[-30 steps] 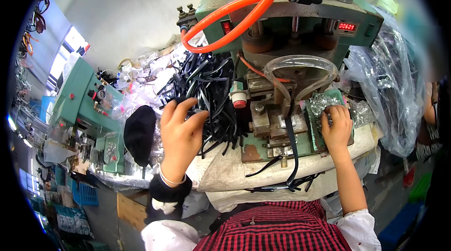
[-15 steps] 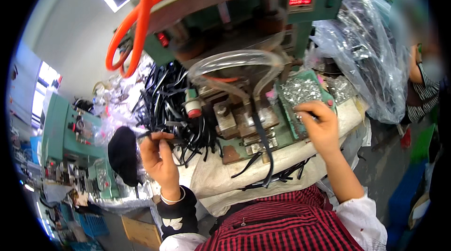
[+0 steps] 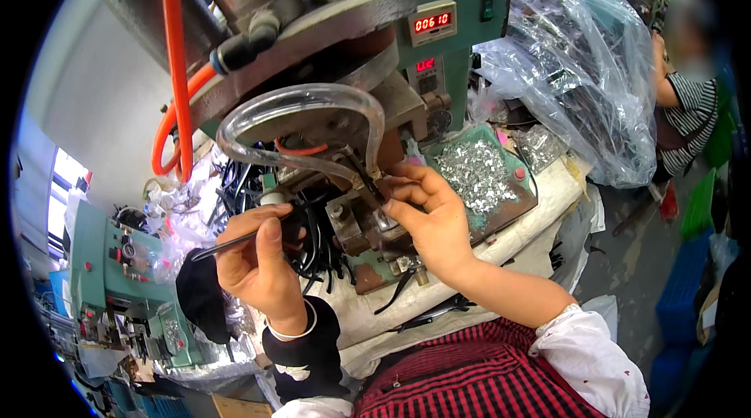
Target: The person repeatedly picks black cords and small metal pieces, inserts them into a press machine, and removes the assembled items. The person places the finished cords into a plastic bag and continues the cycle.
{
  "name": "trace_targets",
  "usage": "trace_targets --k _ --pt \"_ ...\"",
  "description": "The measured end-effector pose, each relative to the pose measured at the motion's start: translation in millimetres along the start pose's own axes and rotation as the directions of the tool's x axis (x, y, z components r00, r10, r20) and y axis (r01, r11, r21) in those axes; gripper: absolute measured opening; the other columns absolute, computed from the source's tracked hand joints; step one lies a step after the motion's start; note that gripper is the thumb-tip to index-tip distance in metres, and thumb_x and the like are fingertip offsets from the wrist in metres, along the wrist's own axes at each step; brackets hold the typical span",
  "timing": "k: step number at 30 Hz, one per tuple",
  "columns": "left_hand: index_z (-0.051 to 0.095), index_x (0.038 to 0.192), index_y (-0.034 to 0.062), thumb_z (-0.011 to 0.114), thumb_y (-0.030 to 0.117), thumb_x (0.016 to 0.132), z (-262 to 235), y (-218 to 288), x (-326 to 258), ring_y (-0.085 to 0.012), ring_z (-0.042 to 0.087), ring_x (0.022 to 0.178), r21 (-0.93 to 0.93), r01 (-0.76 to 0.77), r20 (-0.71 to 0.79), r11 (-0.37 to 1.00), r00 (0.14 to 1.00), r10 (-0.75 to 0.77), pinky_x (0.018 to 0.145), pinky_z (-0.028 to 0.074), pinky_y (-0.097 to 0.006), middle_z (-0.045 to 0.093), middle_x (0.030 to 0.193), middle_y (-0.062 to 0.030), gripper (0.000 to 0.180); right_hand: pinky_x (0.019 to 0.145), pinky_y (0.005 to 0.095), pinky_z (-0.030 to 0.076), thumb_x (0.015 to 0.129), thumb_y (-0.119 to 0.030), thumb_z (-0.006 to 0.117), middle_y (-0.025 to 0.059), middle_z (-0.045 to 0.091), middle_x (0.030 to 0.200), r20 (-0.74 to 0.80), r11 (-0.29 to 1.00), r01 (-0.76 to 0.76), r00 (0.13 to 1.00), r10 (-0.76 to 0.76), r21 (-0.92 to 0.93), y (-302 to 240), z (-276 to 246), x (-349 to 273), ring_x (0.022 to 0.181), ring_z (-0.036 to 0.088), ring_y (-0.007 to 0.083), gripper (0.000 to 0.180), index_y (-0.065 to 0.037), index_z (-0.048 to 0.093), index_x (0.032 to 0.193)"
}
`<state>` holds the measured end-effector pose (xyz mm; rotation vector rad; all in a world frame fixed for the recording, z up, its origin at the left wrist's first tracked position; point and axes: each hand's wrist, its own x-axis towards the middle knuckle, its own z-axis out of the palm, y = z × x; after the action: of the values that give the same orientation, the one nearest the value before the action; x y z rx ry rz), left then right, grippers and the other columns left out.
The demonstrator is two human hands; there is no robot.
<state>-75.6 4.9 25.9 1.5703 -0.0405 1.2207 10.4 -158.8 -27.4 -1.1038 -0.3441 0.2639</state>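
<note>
My left hand [image 3: 262,261] is closed in a pinch on a thin dark strip [image 3: 227,246], whose one end sticks out to the left and whose other points toward the press. My right hand [image 3: 430,218] is at the metal die [image 3: 348,224] of a green press [image 3: 469,19], thumb and fingers pinched together. What sits between those fingertips is too small to make out. A short dark piece [image 3: 369,182] shows at the die beside them, under a looped clear tube [image 3: 301,93]. A heap of black strips [image 3: 317,250] lies left of the die, partly behind my left hand.
A green tray [image 3: 516,203] of small silvery metal pieces [image 3: 477,175] stands right of the die. Orange hose [image 3: 176,66] hangs at the upper left. Clear plastic sheeting [image 3: 571,82] covers things at the back right, near another person [image 3: 688,105]. A second green machine [image 3: 117,246] stands left.
My right hand has moved left from the metal pieces to the die. The long strip that hung from the die no longer shows there. My left hand has turned; its strip is plainer.
</note>
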Motion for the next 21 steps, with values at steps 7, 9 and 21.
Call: trace_targets --k 7,9,21 --pt "0.072 0.092 0.0029 0.081 0.0 0.075 6 5 -42 -0.027 0.074 0.077 0.27 -0.476 0.423 0.837 0.84 0.341 0.065 0.058 -0.032 0.074 0.091 -0.0143 0.019 0.101 0.0444 0.047 0.082 -0.01 0.072 0.0203 0.063 0.121 0.248 0.406 0.367 0.916 -0.316 -0.837 -27 -61 -3 0.125 0.055 0.035 0.031 -0.007 0.07 0.113" --pt "0.073 0.093 0.002 0.084 0.006 0.074 12 -4 -57 -0.0233 0.071 0.073 0.246 -0.582 0.554 0.775 0.741 0.381 0.06 0.057 -0.029 0.074 0.096 -0.0163 0.023 0.099 0.0482 0.047 0.079 -0.011 0.074 0.0199 0.063 0.122 0.132 0.027 0.154 0.916 -0.379 -0.988 -1 -100 8 0.128 0.051 0.0391 0.027 -0.008 0.072 0.105" --pt "0.064 0.082 0.0081 0.082 0.008 0.074 39 -41 -58 -0.0112 0.054 0.054 0.159 -0.774 0.569 0.613 0.579 0.584 0.046 0.039 -0.024 0.071 0.096 -0.0103 0.02 0.087 0.0357 0.05 0.087 -0.008 0.071 0.0141 0.073 0.093 -0.103 0.389 0.111 0.866 -0.49 -0.915 30 -163 37 0.092 0.067 0.0279 0.011 0.0 0.075 0.094"
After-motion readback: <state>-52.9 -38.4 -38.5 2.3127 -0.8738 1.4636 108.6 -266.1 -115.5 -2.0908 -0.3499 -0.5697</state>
